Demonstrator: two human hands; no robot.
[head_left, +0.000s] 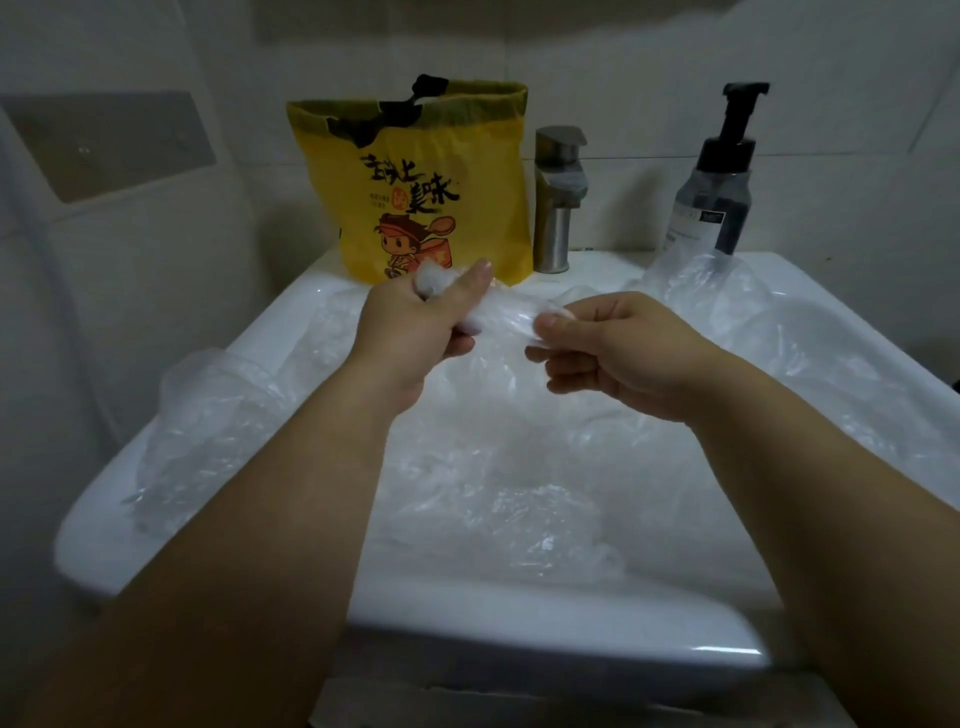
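Now I've got the crumpled clear plastic film (506, 322) strung above the white ceramic basin (519, 613). My left hand (415, 338) is fisted round its bunched end, and my right hand (618, 353) pinches the other end between thumb and forefinger. Its long axis runs hand to hand, so I reckon any pull goes sideways.

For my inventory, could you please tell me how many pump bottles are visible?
1: the dark plastic pump bottle at the white ceramic sink's back right corner; the yellow plastic bag may hide others.
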